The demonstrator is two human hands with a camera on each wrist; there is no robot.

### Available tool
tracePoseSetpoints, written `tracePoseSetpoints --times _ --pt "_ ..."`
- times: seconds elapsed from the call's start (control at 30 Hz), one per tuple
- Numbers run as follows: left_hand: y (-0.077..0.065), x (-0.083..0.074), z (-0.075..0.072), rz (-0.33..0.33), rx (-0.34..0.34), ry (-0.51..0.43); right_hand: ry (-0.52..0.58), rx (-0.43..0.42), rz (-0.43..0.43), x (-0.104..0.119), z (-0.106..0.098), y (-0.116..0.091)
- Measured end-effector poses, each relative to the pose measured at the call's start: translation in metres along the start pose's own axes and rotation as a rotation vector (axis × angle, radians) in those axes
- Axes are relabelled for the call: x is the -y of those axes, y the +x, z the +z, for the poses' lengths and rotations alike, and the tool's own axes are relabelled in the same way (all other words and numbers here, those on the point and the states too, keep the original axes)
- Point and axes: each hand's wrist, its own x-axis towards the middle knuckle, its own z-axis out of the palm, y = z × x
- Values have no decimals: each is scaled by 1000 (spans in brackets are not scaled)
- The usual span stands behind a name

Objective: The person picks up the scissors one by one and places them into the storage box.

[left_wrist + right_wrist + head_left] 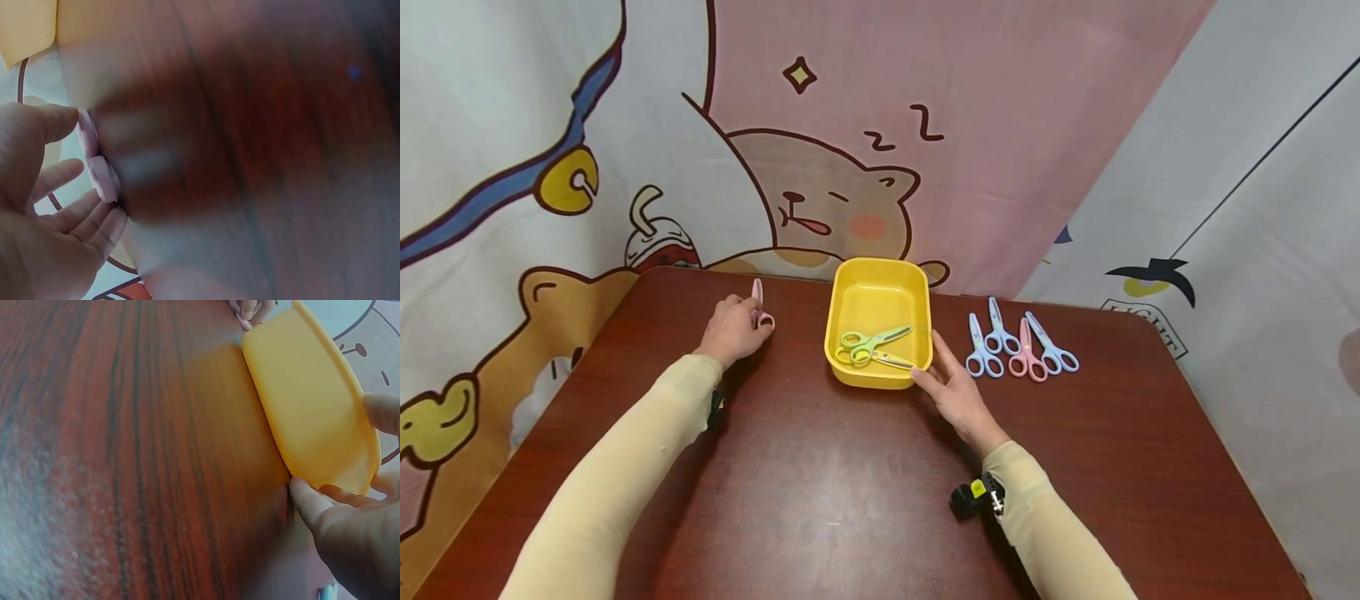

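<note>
At the back left of the table, my left hand [733, 331] pinches the handles of pink scissors [757, 292]. In the left wrist view, its thumb meets one pink handle loop [105, 179] side and the fingers lie at the other; the blades are out of sight there. A yellow tray [880, 381] stands at the back middle. My right hand [957, 392] holds the tray's front right corner, thumb on the front and fingers along the side. Inside the tray, green scissors [880, 337] lie across yellow scissors [891, 361].
Right of the tray lie several more scissors: blue scissors [983, 358] at the near left, others of blue, and pink scissors [1027, 354] among them. Behind the dark red-brown table [820, 483] hangs a printed cloth [1000, 125] close to its back edge.
</note>
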Motion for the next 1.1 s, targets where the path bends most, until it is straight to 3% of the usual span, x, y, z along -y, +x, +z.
tracePoseSetpoints --times 0.67,1.1 --pt "3 -6 -2 -11 11 -50 8 -4 3 0 -1 2" --pt "4 -3 -1 30 0 -109 13 -12 20 0 0 1"
